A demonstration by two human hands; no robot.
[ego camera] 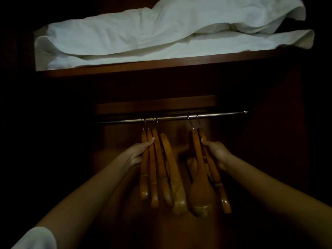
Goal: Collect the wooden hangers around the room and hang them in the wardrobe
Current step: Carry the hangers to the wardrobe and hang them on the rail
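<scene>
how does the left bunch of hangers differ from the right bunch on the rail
The left bunch has four wooden hangers; the right bunch has two. The left bunch hangs near the rail's middle, the right bunch nearer its right end. The left hand holds the left bunch, the right hand the right. Both bunches hang by metal hooks, below the shelf of white bedding.

The metal rail (179,117) carries six wooden hangers (161,168) (four left, two right).
</scene>
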